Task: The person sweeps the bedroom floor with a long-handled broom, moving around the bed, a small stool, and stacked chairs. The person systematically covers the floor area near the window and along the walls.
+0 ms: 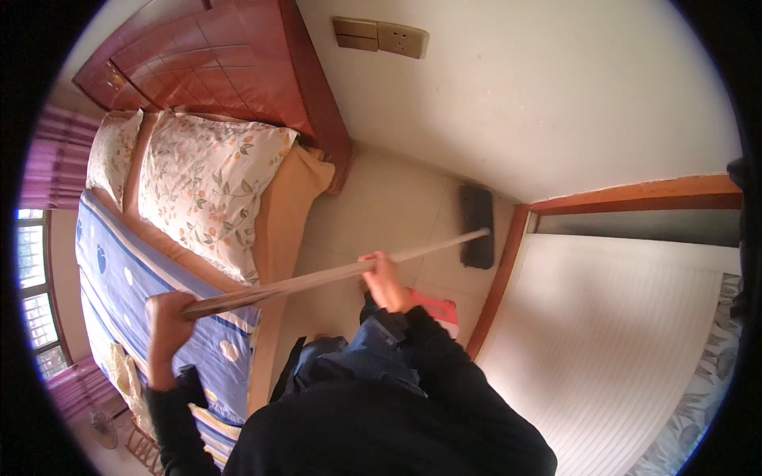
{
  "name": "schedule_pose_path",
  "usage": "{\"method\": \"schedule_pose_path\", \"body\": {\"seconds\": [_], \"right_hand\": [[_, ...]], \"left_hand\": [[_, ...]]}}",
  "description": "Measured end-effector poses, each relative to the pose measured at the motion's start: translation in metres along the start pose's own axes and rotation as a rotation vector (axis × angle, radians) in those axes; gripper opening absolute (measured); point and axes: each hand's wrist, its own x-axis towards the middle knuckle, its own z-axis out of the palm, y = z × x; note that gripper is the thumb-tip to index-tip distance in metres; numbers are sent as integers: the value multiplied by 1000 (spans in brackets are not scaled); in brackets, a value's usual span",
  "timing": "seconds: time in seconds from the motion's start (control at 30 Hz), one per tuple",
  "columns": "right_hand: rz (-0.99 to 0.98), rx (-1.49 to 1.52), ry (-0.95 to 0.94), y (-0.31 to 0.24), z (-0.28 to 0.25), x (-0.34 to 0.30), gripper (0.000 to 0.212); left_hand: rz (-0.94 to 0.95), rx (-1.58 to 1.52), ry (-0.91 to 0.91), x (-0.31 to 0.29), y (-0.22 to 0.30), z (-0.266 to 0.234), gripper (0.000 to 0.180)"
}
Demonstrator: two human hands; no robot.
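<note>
A broom with a long pale wooden handle slants across in front of me, from left to right. My left hand is closed round the near end of the handle, over the side of the bed. Farther along, my right hand grips the handle around its middle. At the far end the dark, wide broom head is down at the tiled floor, close to the foot of the wall. Motion blurs the head's left edge, so its bristles do not show clearly.
On the left is a bed with a red-brown headboard, a floral pillow and a blue quilt. A pink-and-white object sits partly hidden beyond my right forearm. To the right stands a white ribbed panel beside a wooden frame.
</note>
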Motion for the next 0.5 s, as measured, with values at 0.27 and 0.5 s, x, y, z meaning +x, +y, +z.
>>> {"method": "schedule_pose_path", "body": {"seconds": [0.27, 0.5], "right_hand": [[225, -307, -12, 73, -45, 39, 9], [658, 508, -36, 61, 83, 23, 6]], "left_hand": [[-30, 4, -7, 23, 55, 36, 10], [-384, 28, -20, -90, 1, 15, 12]]}}
